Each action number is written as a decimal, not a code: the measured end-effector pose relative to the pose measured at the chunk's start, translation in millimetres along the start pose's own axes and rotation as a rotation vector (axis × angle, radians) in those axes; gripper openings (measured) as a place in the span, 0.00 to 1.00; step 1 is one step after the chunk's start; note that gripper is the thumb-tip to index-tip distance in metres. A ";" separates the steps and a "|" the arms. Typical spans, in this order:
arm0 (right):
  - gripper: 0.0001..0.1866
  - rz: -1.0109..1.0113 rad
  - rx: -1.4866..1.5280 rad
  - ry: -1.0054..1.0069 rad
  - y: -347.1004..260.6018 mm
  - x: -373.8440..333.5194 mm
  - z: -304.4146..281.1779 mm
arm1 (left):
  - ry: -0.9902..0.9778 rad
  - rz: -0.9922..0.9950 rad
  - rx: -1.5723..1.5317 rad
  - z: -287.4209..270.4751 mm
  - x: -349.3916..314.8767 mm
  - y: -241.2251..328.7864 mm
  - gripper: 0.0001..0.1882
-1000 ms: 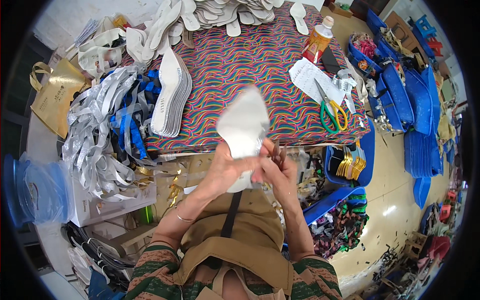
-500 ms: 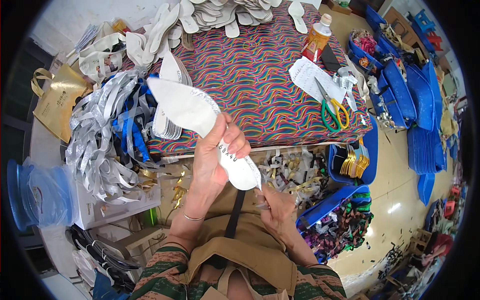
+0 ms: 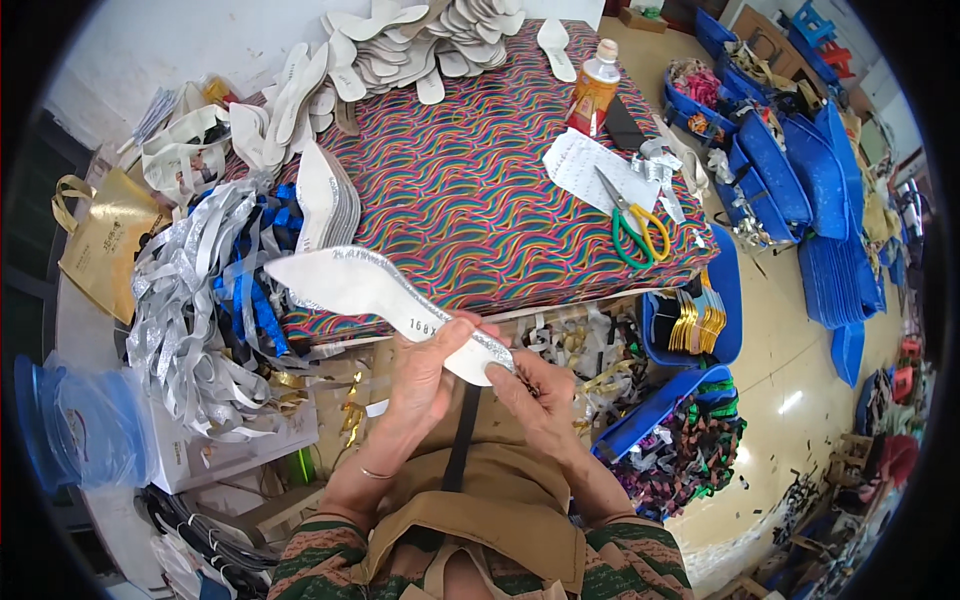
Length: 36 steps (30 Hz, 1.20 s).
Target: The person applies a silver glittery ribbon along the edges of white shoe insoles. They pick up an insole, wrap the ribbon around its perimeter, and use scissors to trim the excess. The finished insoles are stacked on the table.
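A white insole (image 3: 345, 285) is gripped by my left hand (image 3: 425, 375), thumb on top and fingers beneath, near its heel half. Its pointed toe reaches left toward the table edge. A glittery silver strip (image 3: 400, 283) runs along the insole's far edge to the heel. At the heel end my right hand (image 3: 537, 395) pinches the edge and strip, its thumb on top; the other fingers are partly hidden. Beyond the toe, a stack of like insoles (image 3: 325, 205) stands on the table's left side.
The table (image 3: 450, 180) has a wavy multicoloured cover. On it are more insoles (image 3: 430, 50), a bottle (image 3: 597, 88), paper (image 3: 590, 165) and scissors (image 3: 630, 225). Silver ribbons (image 3: 190, 310) hang at left. Blue bins (image 3: 735, 300) with trimmings stand at right.
The insole has come down closer to my body and lies flatter. My right hand has risen onto its heel end. The silver strip now shows along the far edge.
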State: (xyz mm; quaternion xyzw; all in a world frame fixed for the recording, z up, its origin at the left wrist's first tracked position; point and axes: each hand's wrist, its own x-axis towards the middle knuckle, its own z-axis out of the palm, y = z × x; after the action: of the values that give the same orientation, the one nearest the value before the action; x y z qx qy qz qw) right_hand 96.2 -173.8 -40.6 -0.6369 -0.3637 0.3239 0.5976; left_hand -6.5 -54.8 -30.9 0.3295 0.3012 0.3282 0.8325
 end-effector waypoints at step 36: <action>0.05 0.027 0.369 -0.055 -17.6 34.1 -66.7 | -0.407 -0.010 0.986 10.1 -19.4 82.3 0.08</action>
State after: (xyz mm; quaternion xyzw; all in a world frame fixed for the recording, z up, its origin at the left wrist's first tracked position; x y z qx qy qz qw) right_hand 169.3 -179.6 -17.3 -0.5122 -0.3056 0.4103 0.6899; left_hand -39.6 -26.1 42.1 0.7374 0.2536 0.0732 0.6218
